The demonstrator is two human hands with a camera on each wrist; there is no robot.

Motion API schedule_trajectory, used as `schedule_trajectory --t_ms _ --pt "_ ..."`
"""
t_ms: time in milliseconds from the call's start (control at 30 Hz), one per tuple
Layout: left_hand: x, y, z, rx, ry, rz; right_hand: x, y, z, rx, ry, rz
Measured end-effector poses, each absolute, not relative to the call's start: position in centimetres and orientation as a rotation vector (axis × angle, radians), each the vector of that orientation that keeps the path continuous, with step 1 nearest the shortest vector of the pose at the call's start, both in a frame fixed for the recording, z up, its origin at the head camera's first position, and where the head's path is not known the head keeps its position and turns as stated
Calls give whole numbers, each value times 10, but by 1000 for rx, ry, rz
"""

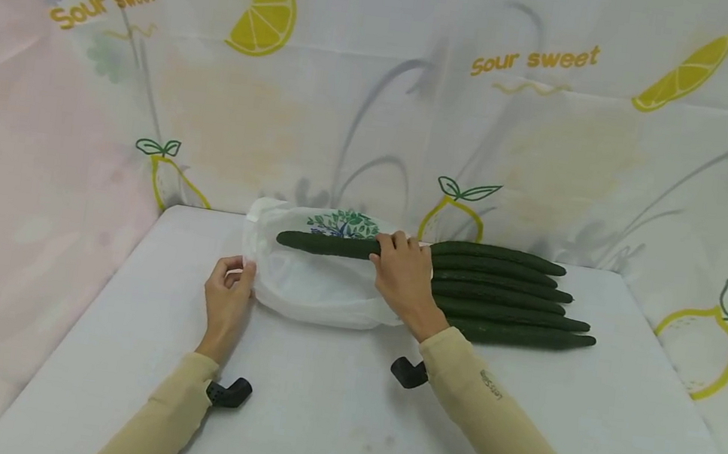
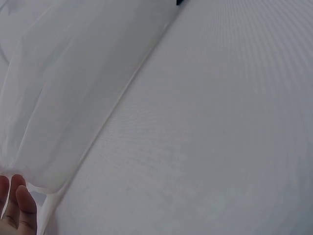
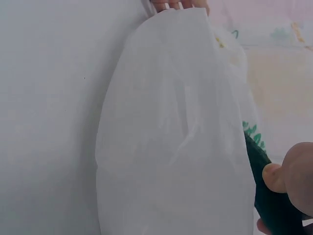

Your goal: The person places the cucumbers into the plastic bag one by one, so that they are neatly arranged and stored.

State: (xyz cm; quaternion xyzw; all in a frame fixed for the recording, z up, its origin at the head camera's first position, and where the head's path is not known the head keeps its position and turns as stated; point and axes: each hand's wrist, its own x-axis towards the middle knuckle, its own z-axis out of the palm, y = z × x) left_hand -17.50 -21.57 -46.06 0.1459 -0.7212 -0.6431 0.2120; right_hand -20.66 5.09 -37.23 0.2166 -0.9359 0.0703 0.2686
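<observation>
Mid-frame, the right hand (image 1: 403, 273) is gripping a slender, dark-green cucumber (image 1: 328, 244). Left of centre, the left hand (image 1: 229, 292) is pinching a white bag (image 1: 320, 306).

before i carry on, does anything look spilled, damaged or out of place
Only faint brownish marks on the white table, low in the head view, look odd against its plain surface. No spill or damage shows: the loose cucumbers lie side by side, and the right hand holds another cucumber at the mouth of the bag.
</observation>
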Motion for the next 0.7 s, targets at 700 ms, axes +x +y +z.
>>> schedule_trajectory --t_ms 700 --pt "-166 -211 -440 410 -2003 -1838 -226 44 -378 572 -2750 580"
